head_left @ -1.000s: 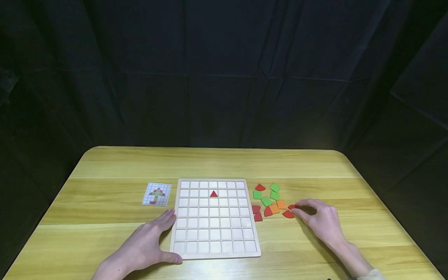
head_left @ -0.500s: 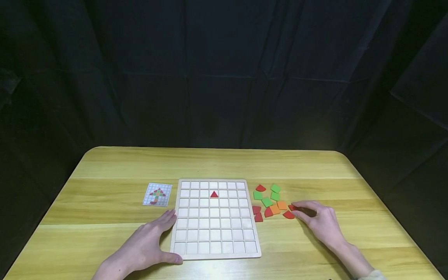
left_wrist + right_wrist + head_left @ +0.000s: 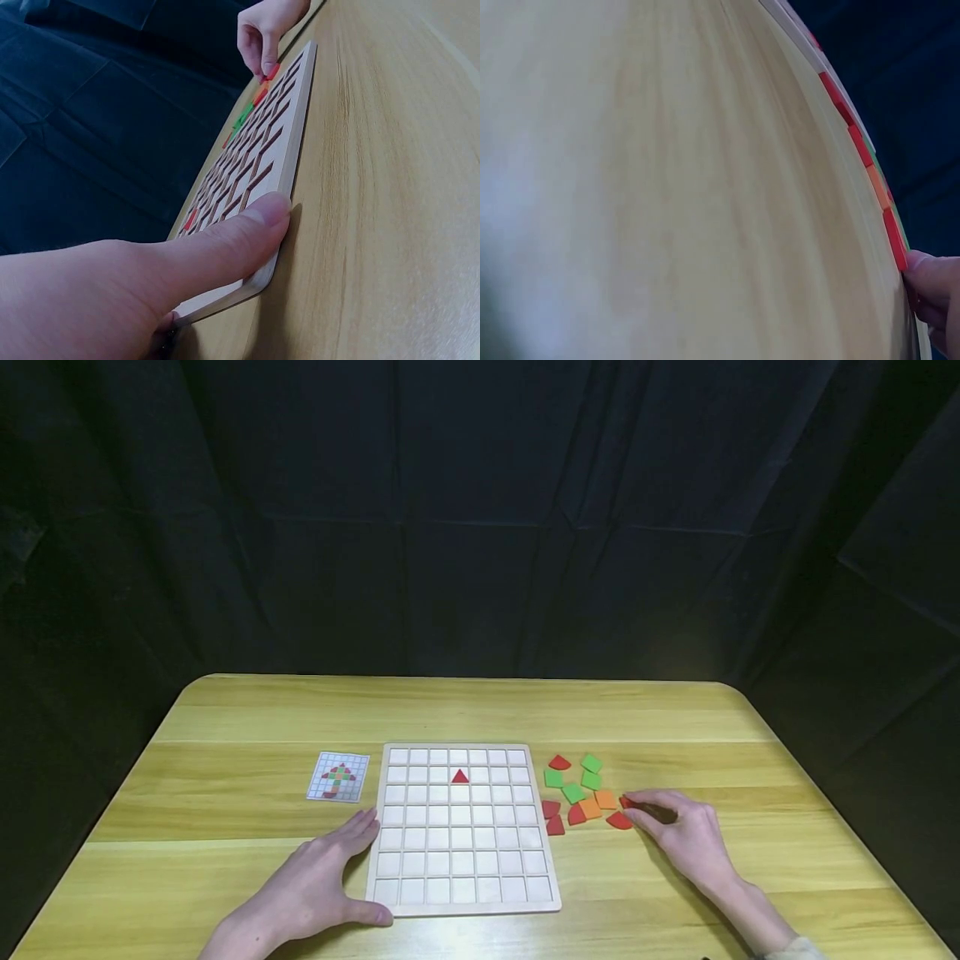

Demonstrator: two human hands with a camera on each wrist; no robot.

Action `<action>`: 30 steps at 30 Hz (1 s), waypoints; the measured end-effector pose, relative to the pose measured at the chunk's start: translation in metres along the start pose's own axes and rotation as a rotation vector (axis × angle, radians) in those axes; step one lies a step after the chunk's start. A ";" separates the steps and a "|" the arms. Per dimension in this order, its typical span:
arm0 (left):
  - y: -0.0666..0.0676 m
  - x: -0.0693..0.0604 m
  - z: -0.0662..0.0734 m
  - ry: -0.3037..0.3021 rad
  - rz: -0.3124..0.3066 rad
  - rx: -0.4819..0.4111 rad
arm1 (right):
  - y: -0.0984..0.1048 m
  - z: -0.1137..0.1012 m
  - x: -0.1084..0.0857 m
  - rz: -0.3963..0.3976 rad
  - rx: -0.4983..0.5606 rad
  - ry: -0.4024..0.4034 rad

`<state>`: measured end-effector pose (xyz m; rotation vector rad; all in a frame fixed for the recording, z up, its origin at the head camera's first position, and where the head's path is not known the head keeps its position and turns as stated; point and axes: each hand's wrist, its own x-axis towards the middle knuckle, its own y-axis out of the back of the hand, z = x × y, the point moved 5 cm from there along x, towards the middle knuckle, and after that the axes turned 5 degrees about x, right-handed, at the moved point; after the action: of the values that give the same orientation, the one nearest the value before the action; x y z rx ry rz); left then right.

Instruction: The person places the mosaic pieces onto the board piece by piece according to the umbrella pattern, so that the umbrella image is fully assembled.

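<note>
My left hand point(image 3: 311, 881) rests against a pale wooden grid board point(image 3: 448, 838), its fingers along the left edge. In the left wrist view its thumb point(image 3: 247, 232) lies over the near corner. One red triangle tile point(image 3: 460, 777) sits in the board's second row from the far side. To the right of the board, my right hand point(image 3: 690, 835) pinches a small red tile point(image 3: 625, 802) between thumb and forefinger at table level; the fingers partly hide its shape. A red quarter-circle tile point(image 3: 618, 821) lies just by the thumb.
Several green square tiles point(image 3: 573, 792), orange square tiles point(image 3: 605, 799) and red curved tiles point(image 3: 558, 762) lie flat between board and right hand. A pattern card point(image 3: 338, 777) is at the board's left. Dark curtains point(image 3: 480, 527) hang behind the wooden table point(image 3: 225, 718).
My right hand has shifted slightly to the left with the red tile between its fingertips. The left hand stays against the board.
</note>
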<state>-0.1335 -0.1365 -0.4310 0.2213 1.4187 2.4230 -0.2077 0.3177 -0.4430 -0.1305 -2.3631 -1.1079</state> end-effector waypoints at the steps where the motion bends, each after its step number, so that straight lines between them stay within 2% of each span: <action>1: 0.000 0.000 0.000 0.001 -0.002 -0.003 | 0.000 0.000 0.000 0.002 -0.005 -0.005; 8: 0.000 0.001 0.001 -0.004 0.000 -0.003 | 0.001 -0.005 0.004 0.026 -0.017 -0.040; 30: 0.001 0.001 0.001 -0.012 0.011 0.015 | -0.014 -0.046 0.015 0.060 0.039 0.001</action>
<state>-0.1340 -0.1361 -0.4300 0.2468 1.4344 2.4166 -0.2056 0.2724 -0.4209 -0.1858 -2.3622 -1.0328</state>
